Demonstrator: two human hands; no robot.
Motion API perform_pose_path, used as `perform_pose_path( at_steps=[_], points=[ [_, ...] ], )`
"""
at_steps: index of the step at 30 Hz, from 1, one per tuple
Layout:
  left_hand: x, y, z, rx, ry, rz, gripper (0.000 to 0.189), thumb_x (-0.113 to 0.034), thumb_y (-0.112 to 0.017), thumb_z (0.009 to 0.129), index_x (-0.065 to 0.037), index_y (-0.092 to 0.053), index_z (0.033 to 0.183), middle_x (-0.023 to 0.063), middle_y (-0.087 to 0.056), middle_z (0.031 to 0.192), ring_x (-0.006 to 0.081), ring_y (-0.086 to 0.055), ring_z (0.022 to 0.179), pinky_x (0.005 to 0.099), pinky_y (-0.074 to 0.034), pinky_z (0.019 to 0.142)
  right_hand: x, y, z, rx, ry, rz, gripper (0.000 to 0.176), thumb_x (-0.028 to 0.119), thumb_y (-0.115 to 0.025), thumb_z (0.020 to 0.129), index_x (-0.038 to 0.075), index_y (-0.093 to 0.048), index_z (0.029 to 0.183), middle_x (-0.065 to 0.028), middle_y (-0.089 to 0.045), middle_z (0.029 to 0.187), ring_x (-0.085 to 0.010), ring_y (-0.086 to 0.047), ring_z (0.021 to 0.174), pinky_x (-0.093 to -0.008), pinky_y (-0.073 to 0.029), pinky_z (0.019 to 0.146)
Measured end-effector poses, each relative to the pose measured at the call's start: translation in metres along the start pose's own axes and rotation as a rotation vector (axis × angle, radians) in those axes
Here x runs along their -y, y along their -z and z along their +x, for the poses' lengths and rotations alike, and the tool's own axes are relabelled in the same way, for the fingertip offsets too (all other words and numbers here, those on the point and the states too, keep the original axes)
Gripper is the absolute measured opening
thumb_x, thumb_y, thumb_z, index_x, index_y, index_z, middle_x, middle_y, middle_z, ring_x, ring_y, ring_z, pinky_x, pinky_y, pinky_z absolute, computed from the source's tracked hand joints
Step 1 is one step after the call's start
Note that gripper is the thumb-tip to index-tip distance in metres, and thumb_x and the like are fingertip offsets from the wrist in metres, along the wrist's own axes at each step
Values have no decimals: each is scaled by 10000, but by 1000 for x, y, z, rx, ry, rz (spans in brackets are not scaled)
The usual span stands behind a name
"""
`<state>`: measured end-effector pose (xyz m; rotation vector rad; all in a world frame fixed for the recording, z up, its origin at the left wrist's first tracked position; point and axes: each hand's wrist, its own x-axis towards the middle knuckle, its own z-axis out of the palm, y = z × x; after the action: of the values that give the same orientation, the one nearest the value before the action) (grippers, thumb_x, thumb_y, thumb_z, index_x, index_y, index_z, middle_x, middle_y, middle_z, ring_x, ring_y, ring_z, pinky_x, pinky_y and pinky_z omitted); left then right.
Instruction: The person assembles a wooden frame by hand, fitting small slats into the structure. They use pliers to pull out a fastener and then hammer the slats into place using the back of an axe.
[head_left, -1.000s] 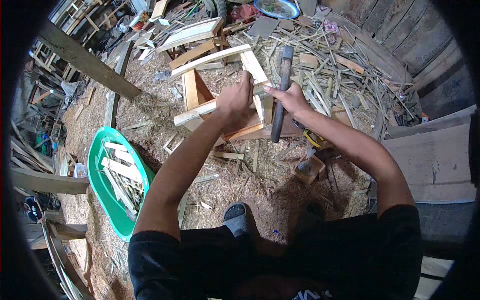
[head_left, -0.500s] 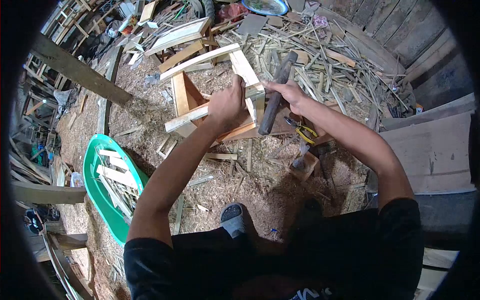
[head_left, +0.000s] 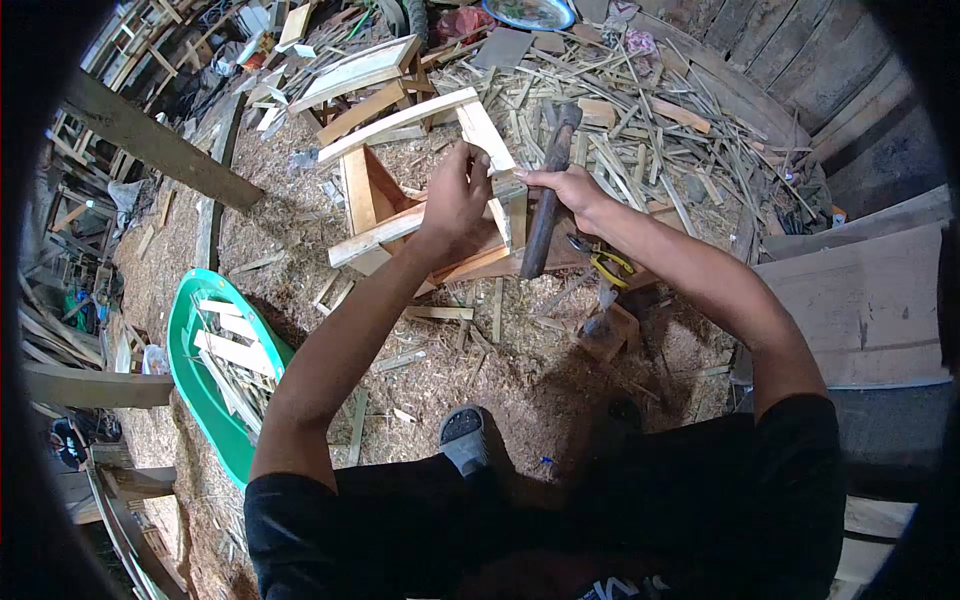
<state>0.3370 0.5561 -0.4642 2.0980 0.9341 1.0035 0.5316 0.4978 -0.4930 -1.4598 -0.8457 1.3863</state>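
My left hand (head_left: 458, 200) is closed, thumb and fingers pinched together above the slats of a light wooden frame (head_left: 400, 122); whatever it pinches is too small to make out. My right hand (head_left: 570, 192) is wrapped round a dark hammer (head_left: 541, 232) at the frame's right corner, its thumb and finger reaching toward the wood. The hammer stands nearly upright in view, its thick end away from me. Pliers with yellow handles (head_left: 612, 268) lie just right of the hammer, beside a small wooden box (head_left: 606, 334).
A green tub (head_left: 182, 345) full of wood offcuts is at the left. Behind it a thick post (head_left: 160, 142) slants across. Scrap sticks (head_left: 640, 130) are piled beyond the frame. A sandalled foot (head_left: 468, 440) is on the sawdust floor.
My left hand has lifted slightly and moved left off the near slat. The hammer has turned more upright in my right hand, its far end shifting left.
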Motion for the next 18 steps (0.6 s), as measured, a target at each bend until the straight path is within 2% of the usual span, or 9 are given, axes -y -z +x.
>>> perform_pose_path(
  at_steps=[3,6,12,15,18],
  points=[
    [2,-7,-3,-34,-104,97,153,-134,-565,959,14,-542,930,199,-612,812,363,-614,760,435,-470,687,3,2,-1,30,-46,71,343,352,-833,734,64,-688,851,-58,-629,789,-167,-567,685,-320,-461,647],
    [1,-8,-5,-48,-139,191,164,-145,-566,957,15,-546,928,200,-615,796,369,-617,740,438,-475,676,10,5,-2,64,-86,79,393,358,-836,737,40,-676,905,-62,-629,808,-174,-581,712,-321,-492,673],
    [-10,-5,-12,-62,-131,224,154,-155,-564,954,-1,-557,945,200,-620,817,378,-622,760,447,-475,678,11,3,-3,55,-85,33,435,381,-827,753,19,-663,930,-51,-611,781,-162,-572,640,-306,-501,633],
    [-11,-6,-12,-35,-99,236,154,-160,-566,953,-6,-559,954,200,-625,840,383,-620,787,451,-475,690,4,9,1,107,-150,10,420,357,-794,800,33,-680,1041,-57,-663,957,-158,-613,894,-328,-486,785],
    [-11,-5,-12,-8,-118,200,158,-159,-573,952,-2,-557,959,201,-621,853,368,-617,777,422,-479,695,-2,10,-2,122,-55,-21,432,386,-788,805,41,-690,1046,-47,-670,973,-145,-597,891,-311,-456,803]
  ],
)
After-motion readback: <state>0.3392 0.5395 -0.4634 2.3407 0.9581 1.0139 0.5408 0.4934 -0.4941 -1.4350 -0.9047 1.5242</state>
